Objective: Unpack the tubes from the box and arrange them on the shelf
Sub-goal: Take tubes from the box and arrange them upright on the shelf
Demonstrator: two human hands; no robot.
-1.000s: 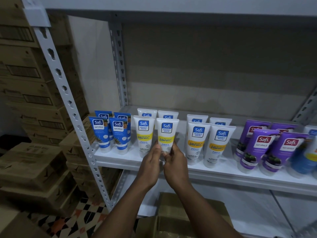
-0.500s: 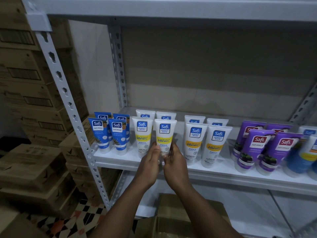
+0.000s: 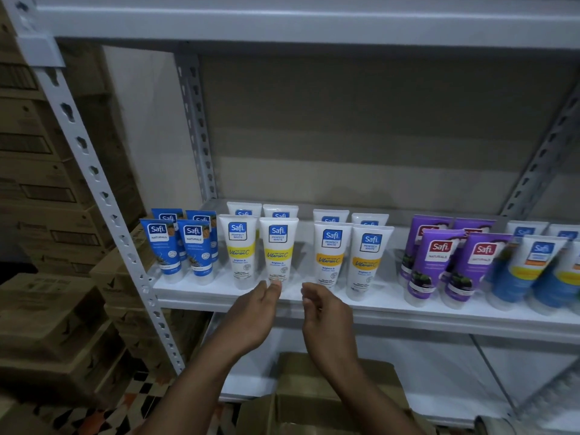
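Tubes (image 3: 278, 251) in rows on shelf (image 3: 392, 312), box (image 3: 339, 384) below, cartons (image 3: 47, 196) left

Brown cartons (image 3: 47, 215) stand stacked left on patterned floor tiles (image 3: 141, 395).

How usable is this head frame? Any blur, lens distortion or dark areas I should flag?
Head view: the white vitamin C tubes in the centre are sharp enough to read. Head view: the blue-and-white tubes at the far right edge are smeared. Head view: the shelf upright leans from wide-angle distortion. Head view: the stacked cartons on the left sit in dim light.
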